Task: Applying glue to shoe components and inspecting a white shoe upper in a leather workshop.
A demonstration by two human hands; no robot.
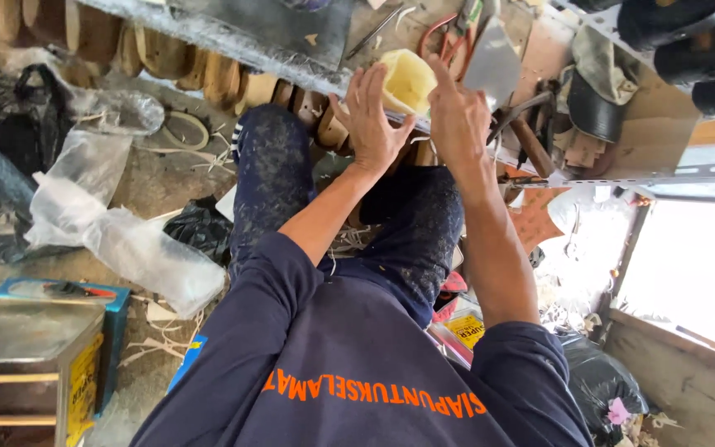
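Yellow sole piece [408,79] between left hand [371,120], right hand [457,116] (both touching).

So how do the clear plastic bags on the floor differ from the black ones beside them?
The clear bags are see-through and whitish; the black bags are opaque and dark. The clear bags stretch in a long heap toward the person's leg, while the black bags bunch up at the left edge. Both are crumpled and lie on the dusty floor, away from the left hand and right hand.
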